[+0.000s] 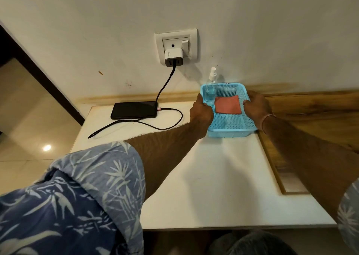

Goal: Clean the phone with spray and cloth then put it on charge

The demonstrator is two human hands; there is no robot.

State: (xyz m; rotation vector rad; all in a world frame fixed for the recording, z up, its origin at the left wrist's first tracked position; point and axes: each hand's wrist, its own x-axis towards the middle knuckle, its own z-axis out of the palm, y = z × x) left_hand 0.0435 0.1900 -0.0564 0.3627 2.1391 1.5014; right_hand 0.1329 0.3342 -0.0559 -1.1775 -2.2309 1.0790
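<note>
A black phone (134, 110) lies flat on the white table (204, 177) at the back left, with a black cable (147, 125) plugged into its right end. The cable runs up to a white charger (173, 57) in the wall socket (176, 48). A blue mesh basket (231, 127) stands at the back of the table. Inside it a clear spray bottle (211, 85) stands upright in the far left corner, and a folded red cloth (227, 104) lies flat. My left hand (201, 110) grips the basket's left rim. My right hand (256, 105) grips its right rim.
The wall rises straight behind the table. A wooden surface (314, 115) adjoins the table on the right. To the left the table ends above a tiled floor (29, 119). The cable's slack loops across the table in front of the phone.
</note>
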